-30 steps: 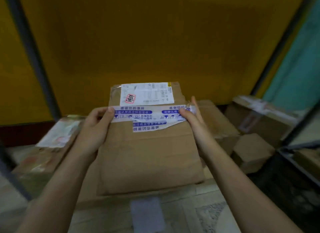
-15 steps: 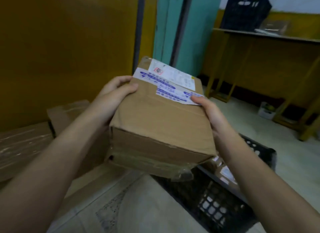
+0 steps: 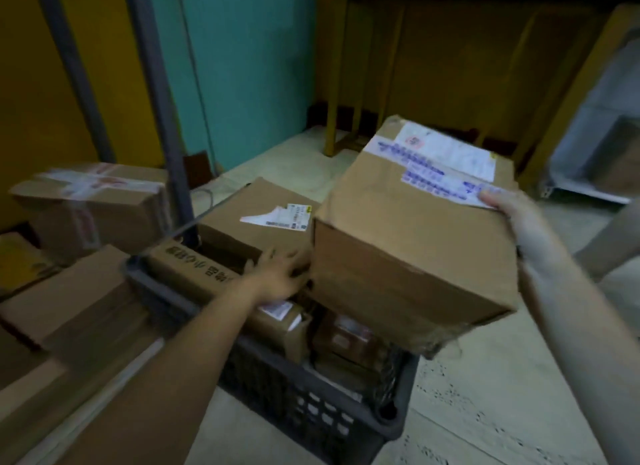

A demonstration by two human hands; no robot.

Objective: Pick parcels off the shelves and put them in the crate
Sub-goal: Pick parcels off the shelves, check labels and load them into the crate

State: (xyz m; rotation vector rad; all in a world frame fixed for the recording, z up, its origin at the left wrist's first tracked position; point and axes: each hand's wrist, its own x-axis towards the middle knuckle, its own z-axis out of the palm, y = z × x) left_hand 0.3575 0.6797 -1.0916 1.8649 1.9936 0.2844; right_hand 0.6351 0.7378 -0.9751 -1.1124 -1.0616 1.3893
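The right hand (image 3: 512, 219) has its grip closed on the far right top edge of a large cardboard parcel (image 3: 408, 243), thumb lying over blue-printed white tape, the other fingers hidden behind the box. The left hand (image 3: 277, 274), blurred, seems to press spread, fairly straight fingers against the parcel's lower left side, an open grip rather than a clasp. The parcel is held tilted in the air, just above the right half of a black plastic crate (image 3: 311, 409) that stands on a pale floor (image 3: 485, 412); a white shipping label sits on its top near the tape. In the crate lie a long carton with printed characters (image 3: 194, 267), a broad flat box with a torn label (image 3: 256, 215) at the far end, and small parcels (image 3: 346, 340) low down. To the left, more cardboard boxes, one a taped box (image 3: 93, 201), sit on a shelf beside a grey upright post (image 3: 159, 101).
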